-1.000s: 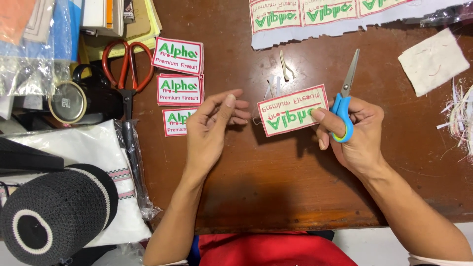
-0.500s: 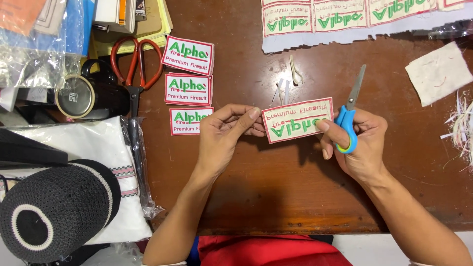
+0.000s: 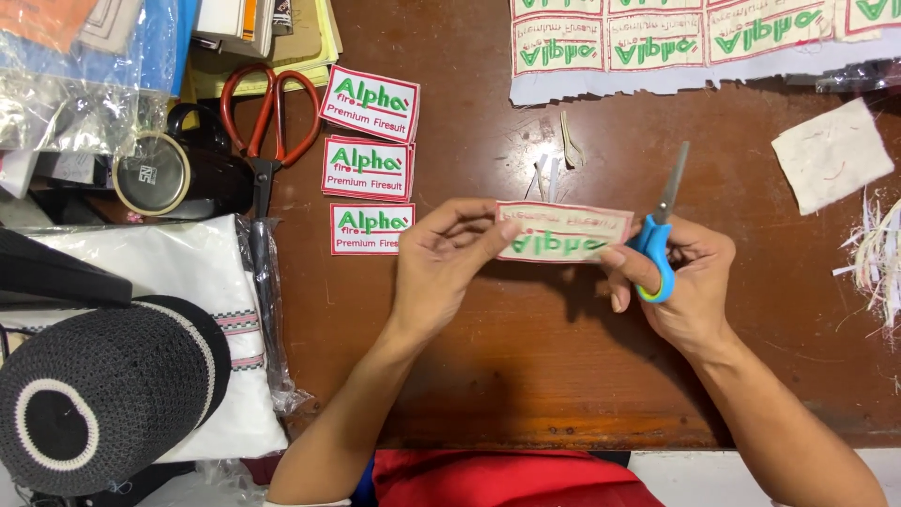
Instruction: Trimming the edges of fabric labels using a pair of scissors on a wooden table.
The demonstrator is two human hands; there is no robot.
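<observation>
Tabletop (image 3: 526, 376): dark brown wood, worn and scratched, with a paler, rubbed front edge. Light: even and soft from above, with a faint shadow at centre. Left side: white folded cloth (image 3: 141, 282) in clear wrap, a black knitted cap (image 3: 94, 394) with a white ring lying on it. Upper left: stacked papers (image 3: 272, 38), plastic bags (image 3: 66, 84), a tape roll (image 3: 150, 174), orange-handled shears (image 3: 267, 122). Right: a white fabric scrap (image 3: 831, 155) and frayed trimmings (image 3: 878, 258) at the edge. No wall, floor or window in view.
</observation>
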